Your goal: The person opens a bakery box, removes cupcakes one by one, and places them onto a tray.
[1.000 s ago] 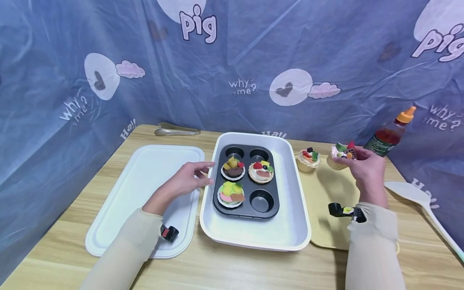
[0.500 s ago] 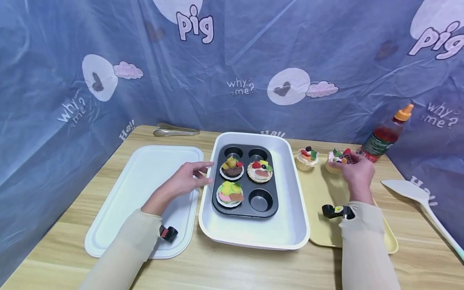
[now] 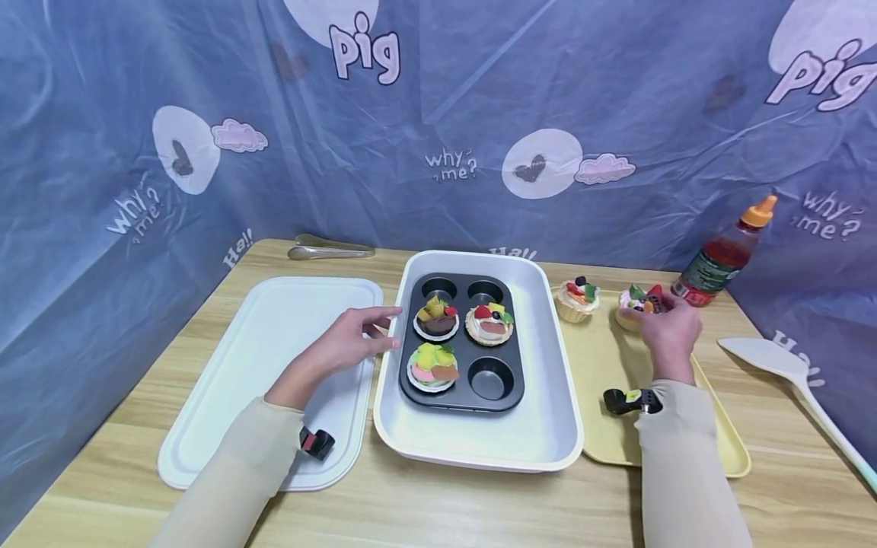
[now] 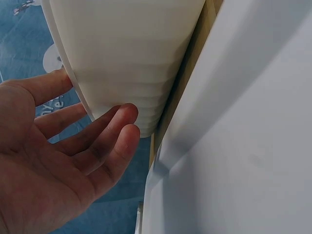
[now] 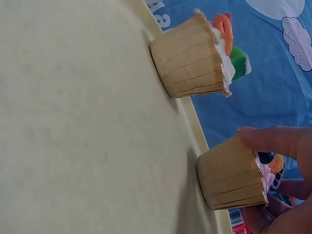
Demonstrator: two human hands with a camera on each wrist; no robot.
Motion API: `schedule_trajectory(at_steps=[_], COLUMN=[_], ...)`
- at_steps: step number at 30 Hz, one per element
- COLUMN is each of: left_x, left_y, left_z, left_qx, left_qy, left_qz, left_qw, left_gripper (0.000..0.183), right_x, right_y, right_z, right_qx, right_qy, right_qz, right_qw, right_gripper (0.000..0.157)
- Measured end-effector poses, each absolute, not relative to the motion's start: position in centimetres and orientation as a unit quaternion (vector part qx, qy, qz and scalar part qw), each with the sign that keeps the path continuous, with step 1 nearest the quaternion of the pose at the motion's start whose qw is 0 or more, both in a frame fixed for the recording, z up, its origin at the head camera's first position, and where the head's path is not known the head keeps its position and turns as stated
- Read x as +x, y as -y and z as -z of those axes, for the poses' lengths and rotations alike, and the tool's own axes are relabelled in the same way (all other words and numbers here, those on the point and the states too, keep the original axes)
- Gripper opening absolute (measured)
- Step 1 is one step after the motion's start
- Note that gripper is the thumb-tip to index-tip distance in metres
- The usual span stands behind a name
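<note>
My right hand [image 3: 673,335] holds a toy cupcake [image 5: 229,175] between thumb and fingers, at the far end of the yellow tray [image 3: 606,380]. Its wrapper is tan, with pink cream and toy fruit on top. The cupcake base is at the tray surface; whether it bears on it I cannot tell. Another cupcake [image 3: 577,301] stands to its left. My left hand [image 3: 346,339] has loosely bent fingers at the left rim of a white bin [image 3: 479,460]. Inside lies a dark muffin tin [image 3: 460,352] with three toy tarts: chocolate [image 3: 436,326], cream [image 3: 489,326] and yellow-topped [image 3: 432,369].
A white lid-like tray [image 3: 274,380] lies left of the bin. Metal tongs [image 3: 332,248] lie behind it. A red sauce bottle [image 3: 719,255] stands at the back right, near a white long-handled spatula [image 3: 774,359]. A printed blue sheet [image 3: 411,213] hangs behind the table.
My right hand has lowered the cupcake toward the yellow tray and moved slightly left; over the last half second it has barely moved. My left hand keeps its place at the bin.
</note>
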State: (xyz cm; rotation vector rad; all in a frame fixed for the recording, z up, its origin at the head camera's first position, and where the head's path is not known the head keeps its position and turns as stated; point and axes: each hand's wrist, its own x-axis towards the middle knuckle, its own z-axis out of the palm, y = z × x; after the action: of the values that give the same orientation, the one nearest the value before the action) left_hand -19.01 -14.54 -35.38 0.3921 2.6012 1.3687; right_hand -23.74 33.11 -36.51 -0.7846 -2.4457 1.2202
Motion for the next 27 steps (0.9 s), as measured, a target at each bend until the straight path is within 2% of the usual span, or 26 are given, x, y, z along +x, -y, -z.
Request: schedule_trajectory(at_steps=[27], left_x=[-19.03], left_y=[14.41], left_z=[35.37], left_qx=[0.127], left_qy=[-0.875], left_qz=[-0.459], left_qw=[0.087], left_gripper=[0.054], right_x=[-23.65], right_y=[-32.69], right_z=[36.91], right_qx=[-0.277], right_qy=[0.838], right_qz=[-0.437], right_qw=[0.175], right_gripper=[0.078])
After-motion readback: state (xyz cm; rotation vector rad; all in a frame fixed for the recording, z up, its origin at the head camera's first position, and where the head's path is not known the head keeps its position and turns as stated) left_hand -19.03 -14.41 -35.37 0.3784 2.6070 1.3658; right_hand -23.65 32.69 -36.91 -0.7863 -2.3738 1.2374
